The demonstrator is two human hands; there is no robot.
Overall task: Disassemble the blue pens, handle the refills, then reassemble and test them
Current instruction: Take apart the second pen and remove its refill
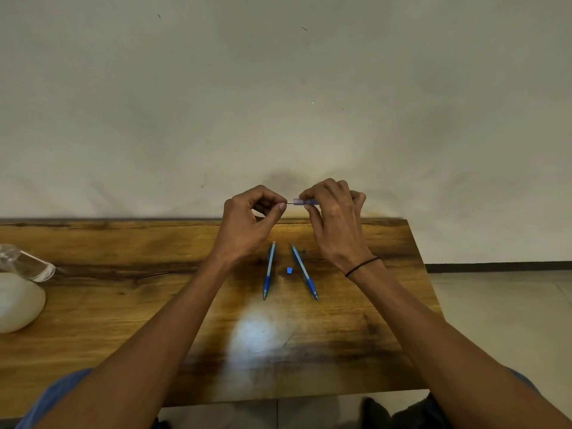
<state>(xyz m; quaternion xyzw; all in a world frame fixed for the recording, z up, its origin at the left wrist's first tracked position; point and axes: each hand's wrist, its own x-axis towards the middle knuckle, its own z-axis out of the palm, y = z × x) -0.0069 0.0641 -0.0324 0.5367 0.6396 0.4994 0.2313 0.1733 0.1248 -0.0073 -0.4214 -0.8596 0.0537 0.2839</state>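
Head view — refill [290,203] mostly finger-hidden

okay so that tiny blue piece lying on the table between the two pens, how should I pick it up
Pinch the small blue piece across its two side faces with thumb and forefinger tips, coming straight down from above. It lies low on the wooden table, apart from the left pen and the right pen, so the gap probably allows fingertips on both sides.
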